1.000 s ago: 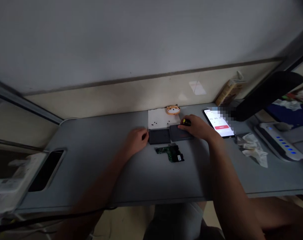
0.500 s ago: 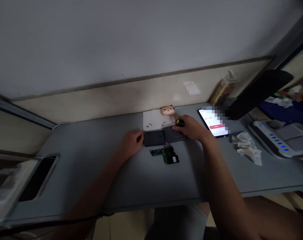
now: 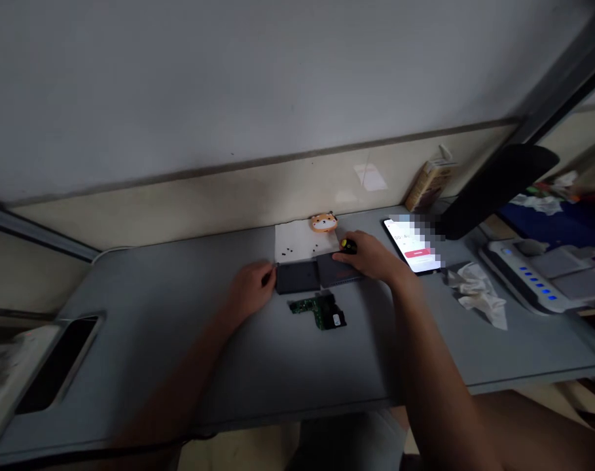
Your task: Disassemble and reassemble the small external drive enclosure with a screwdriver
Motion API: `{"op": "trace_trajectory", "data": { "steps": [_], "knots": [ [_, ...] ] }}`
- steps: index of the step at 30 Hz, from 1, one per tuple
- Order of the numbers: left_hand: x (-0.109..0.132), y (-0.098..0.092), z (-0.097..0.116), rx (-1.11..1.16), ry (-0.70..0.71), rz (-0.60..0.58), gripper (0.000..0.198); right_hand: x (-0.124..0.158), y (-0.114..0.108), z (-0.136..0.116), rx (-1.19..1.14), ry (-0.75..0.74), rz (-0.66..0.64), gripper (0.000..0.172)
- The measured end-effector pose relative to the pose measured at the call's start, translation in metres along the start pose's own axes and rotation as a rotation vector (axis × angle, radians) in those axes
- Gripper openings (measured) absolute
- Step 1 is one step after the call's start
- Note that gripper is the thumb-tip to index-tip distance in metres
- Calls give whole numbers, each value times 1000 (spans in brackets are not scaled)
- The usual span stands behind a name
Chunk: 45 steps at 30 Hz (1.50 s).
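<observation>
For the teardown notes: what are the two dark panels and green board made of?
Left panel and right panel: matte dark finish, plastic or coated metal, too dim to tell. Green board: probably solder-masked fibreglass circuit board, slightly glossy, with components mounted.

The circuit board [image 3: 317, 311] is green and black, the figurine [image 3: 324, 222] orange and white.

Dim, low-contrast indoor light, with one hard glow from a phone.
The white screen of a black smartphone [image 3: 412, 245] is the brightest spot, blown out and partly hidden by a pixelated patch; a pale glare mark sits on the cream wall [image 3: 370, 176], and blue LEDs shine on a white device [image 3: 535, 284]. The grey desk surface [image 3: 130, 366] lies in soft gloom, the right hand [image 3: 368, 256] is underexposed, and wide-angle distortion stretches and blurs the white object at the surface's left corner [image 3: 12, 366].
</observation>
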<state>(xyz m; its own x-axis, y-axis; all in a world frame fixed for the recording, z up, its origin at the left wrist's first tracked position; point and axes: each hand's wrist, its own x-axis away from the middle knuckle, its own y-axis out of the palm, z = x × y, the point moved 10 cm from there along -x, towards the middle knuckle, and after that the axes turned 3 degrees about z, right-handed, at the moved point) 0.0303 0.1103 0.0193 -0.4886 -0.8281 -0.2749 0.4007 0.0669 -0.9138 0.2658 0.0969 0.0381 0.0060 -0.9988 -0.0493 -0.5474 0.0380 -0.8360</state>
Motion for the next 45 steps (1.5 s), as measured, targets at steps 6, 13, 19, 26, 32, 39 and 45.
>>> {"op": "trace_trajectory", "data": {
  "steps": [6, 13, 19, 26, 32, 39, 45],
  "knots": [
    [0, 0, 0, 22, 17, 7, 29, 0, 0, -1, 29, 21, -23, 13],
    [1, -5, -6, 65, -73, 53, 37, -1, 0, 0, 46, 34, -40, 15],
    [3, -9, -3, 76, -104, 53, 34, -2, -3, -3, 48, 32, -61, 15],
    [4, -7, 0, 88, -139, 21, 23, -2, -14, -13, 18, -71, 81, 10],
    [4, -8, 1, 109, -121, 20, 24, 20, -29, -54, -84, -194, 263, 5],
    [9, -11, -1, 115, -110, 76, 13, 55, -13, -84, 100, -245, 299, 15],
    [9, -8, -6, 96, -122, 109, 11, 60, -2, -58, 324, -176, 302, 17]
  ]
}}
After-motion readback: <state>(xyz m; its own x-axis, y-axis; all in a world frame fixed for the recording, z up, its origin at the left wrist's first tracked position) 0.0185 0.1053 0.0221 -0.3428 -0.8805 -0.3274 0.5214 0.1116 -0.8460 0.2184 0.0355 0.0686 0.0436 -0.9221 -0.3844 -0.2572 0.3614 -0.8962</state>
